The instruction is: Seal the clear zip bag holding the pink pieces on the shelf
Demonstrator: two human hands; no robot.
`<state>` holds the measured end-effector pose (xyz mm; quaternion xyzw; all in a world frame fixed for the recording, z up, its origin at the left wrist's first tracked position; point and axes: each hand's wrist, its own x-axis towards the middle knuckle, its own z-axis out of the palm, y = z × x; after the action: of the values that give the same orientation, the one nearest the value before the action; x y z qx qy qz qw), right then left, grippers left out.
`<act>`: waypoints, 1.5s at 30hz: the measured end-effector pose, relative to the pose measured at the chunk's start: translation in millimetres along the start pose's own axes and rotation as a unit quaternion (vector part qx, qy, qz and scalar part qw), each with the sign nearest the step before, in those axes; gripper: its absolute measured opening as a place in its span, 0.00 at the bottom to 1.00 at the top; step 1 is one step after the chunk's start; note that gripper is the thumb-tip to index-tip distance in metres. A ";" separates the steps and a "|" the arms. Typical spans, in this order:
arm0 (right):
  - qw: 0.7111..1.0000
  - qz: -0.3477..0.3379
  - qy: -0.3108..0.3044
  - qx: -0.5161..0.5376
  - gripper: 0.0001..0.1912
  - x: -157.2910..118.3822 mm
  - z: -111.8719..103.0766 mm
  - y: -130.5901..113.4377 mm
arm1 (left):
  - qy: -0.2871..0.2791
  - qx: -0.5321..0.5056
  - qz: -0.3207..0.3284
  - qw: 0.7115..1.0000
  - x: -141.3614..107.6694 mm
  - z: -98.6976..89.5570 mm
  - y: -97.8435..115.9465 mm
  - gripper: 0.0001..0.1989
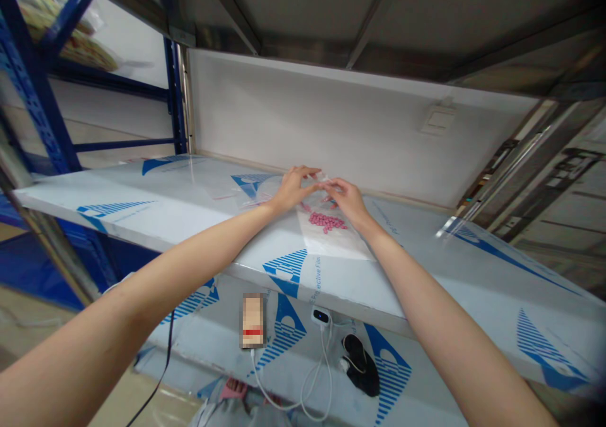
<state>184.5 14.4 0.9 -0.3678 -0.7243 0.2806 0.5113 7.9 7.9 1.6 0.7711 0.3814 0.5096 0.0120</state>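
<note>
My left hand (294, 188) and my right hand (348, 201) meet near the back of the shelf, their fingertips pinched on a thin clear plastic bag (324, 177). Just below the fingers lies a cluster of small pink bead-like pieces (326, 221). Under or around the pieces is a whitish sheet (336, 245); whether they rest on it or inside clear plastic, I cannot tell. Left of my left hand, more crumpled clear plastic (266, 192) lies flat. The fingers partly hide what they grip.
The shelf (189, 187) is covered in blue-printed film. A lower shelf holds a phone (252, 321) on a white cable, a small white device with a display (321, 316) and a black object (360, 364). A metal shelf (303, 16) hangs overhead; blue posts (40, 79) stand left.
</note>
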 end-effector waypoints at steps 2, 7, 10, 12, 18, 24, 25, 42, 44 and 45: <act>1.000 -0.018 -0.004 0.005 0.19 0.4 0.9 0.1 | 0.033 -0.022 -0.019 0.999 2.2 -3.2 2.2 0.11; 1.000 -0.022 -0.006 0.016 0.25 -2.5 5.6 -3.7 | 0.088 -0.051 -0.050 0.994 5.9 -7.2 4.2 0.04; 0.999 -0.002 0.006 0.040 0.24 -1.9 4.4 -5.1 | 0.107 -0.048 -0.059 0.991 6.3 -8.6 3.9 0.04; 0.998 0.017 0.011 0.057 0.22 -0.3 1.7 -5.1 | 0.117 -0.044 -0.066 0.990 6.6 -9.8 3.5 0.05; 0.997 0.019 0.032 0.073 0.19 1.7 -3.9 -6.6 | 0.113 -0.036 -0.078 0.990 8.0 -8.7 0.0 0.04; 0.999 -0.014 0.032 0.035 0.22 -0.6 -2.0 -14.2 | 0.108 -0.024 -0.062 0.992 8.4 -4.3 -2.0 0.04; 0.999 -0.020 0.033 0.031 0.23 -0.6 -2.1 -15.2 | 0.105 -0.031 -0.057 0.992 8.3 -3.8 -1.6 0.04; 0.996 -0.062 0.041 0.051 0.20 -5.1 1.4 -23.0 | 0.096 -0.046 0.009 0.994 1.2 -6.5 20.9 0.08; 0.994 -0.078 0.065 0.044 0.19 -3.0 0.0 -23.1 | 0.098 -0.037 0.020 0.994 -1.0 -4.7 25.2 0.09; 0.993 -0.087 0.071 0.037 0.18 -1.5 -0.9 -22.8 | 0.098 -0.034 0.022 0.994 -1.9 -3.6 26.8 0.09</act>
<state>180.1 0.2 18.2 -0.3031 -0.7048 0.2343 0.5970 20.2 -13.6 12.8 0.7248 0.3461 0.5956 -0.0103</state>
